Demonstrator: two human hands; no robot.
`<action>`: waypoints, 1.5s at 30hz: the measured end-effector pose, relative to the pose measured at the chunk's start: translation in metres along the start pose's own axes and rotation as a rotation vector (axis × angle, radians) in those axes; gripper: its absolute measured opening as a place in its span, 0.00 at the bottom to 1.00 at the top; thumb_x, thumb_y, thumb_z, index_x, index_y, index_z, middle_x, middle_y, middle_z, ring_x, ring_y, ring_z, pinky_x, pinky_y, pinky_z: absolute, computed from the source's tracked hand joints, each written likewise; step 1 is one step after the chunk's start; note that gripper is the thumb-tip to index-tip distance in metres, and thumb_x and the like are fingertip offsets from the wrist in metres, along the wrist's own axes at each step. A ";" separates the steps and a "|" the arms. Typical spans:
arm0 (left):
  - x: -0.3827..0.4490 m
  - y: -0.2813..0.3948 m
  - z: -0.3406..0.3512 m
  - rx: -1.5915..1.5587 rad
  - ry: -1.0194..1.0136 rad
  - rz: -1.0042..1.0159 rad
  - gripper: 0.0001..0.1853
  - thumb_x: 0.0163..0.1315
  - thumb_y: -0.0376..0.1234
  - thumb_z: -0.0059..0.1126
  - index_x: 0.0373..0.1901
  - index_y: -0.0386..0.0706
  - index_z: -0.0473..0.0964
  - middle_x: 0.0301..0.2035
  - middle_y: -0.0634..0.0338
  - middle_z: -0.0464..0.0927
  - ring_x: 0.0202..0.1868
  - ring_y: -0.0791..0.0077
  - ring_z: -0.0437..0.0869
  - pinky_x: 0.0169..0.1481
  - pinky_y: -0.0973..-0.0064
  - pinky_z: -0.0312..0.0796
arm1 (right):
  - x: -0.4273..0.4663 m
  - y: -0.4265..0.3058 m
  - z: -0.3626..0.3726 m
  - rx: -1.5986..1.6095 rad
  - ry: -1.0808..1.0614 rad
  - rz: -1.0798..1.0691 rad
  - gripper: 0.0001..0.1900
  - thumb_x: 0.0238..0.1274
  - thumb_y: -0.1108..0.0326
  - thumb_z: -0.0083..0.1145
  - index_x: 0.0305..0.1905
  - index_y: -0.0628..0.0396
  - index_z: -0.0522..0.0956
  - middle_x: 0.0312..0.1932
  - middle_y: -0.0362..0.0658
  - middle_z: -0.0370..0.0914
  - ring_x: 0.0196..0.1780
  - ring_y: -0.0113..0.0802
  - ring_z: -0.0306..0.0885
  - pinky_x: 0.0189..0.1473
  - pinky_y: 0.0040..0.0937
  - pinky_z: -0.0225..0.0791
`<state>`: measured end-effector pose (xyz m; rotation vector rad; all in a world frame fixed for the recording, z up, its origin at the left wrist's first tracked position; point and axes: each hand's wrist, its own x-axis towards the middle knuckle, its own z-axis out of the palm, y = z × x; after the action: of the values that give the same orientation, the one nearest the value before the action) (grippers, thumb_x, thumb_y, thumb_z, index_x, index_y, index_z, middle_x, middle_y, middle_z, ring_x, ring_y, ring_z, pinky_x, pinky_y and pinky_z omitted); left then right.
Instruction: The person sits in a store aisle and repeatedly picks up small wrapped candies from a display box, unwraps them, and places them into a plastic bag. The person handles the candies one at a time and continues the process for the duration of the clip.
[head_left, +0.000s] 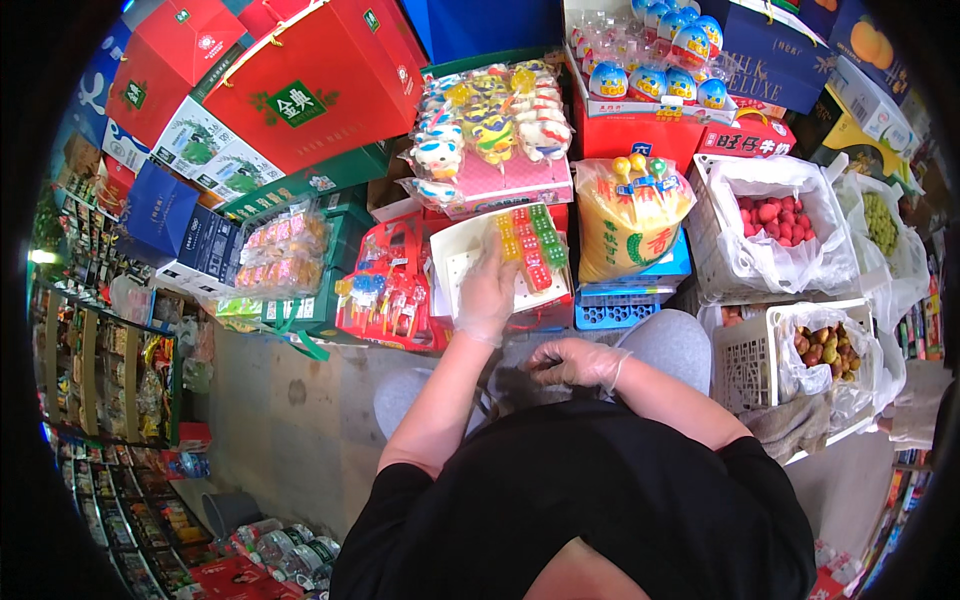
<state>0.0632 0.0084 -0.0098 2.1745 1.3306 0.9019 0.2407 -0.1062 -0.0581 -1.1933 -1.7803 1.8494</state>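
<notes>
My left hand (486, 289), in a clear plastic glove, reaches over a white perforated display box (465, 274). Its fingers touch the left side of a group of translucent dice-shaped pieces (531, 244) in yellow, red and green; whether they grip any is hidden. My right hand (574, 364), gloved too, is over my lap with its fingers curled; I cannot tell if something small is in it. Left of the box stands a red container of wrapped lollipops (386, 289). To its right is a yellow bag (634, 217) with lollipops stuck in its top.
Behind are wrapped animal-shaped lollipops (491, 135) and plastic toy eggs (649, 79). White crates of red fruit (776, 221) and brownish fruit (825, 352) stand on the right. A clear pack of sweets (281, 251), red gift boxes (315, 97) and shelves (112, 367) are at left. Bottles (289, 551) lie at lower left.
</notes>
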 end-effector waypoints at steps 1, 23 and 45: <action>0.000 -0.004 0.000 0.021 0.028 0.045 0.32 0.73 0.36 0.56 0.76 0.35 0.62 0.68 0.35 0.71 0.68 0.37 0.74 0.71 0.54 0.69 | 0.001 0.003 0.001 -0.002 0.003 -0.007 0.22 0.69 0.57 0.68 0.62 0.56 0.82 0.55 0.46 0.86 0.58 0.33 0.82 0.64 0.33 0.72; 0.188 0.121 -0.076 0.981 0.181 0.303 0.20 0.69 0.52 0.59 0.40 0.48 0.90 0.43 0.56 0.88 0.52 0.57 0.82 0.59 0.53 0.67 | -0.009 -0.003 -0.008 0.029 0.036 0.035 0.27 0.67 0.55 0.70 0.63 0.60 0.79 0.48 0.42 0.84 0.54 0.28 0.80 0.60 0.30 0.72; -0.055 0.156 -0.028 -1.082 0.125 -0.088 0.03 0.72 0.26 0.63 0.40 0.37 0.84 0.39 0.66 0.82 0.43 0.81 0.80 0.53 0.77 0.71 | -0.110 -0.135 0.012 0.693 1.035 -0.734 0.15 0.69 0.75 0.67 0.58 0.56 0.80 0.47 0.33 0.80 0.46 0.19 0.77 0.53 0.22 0.74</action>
<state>0.1204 -0.1091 0.0950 1.2176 0.6759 1.3192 0.2556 -0.1694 0.1039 -0.7844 -0.7139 0.9407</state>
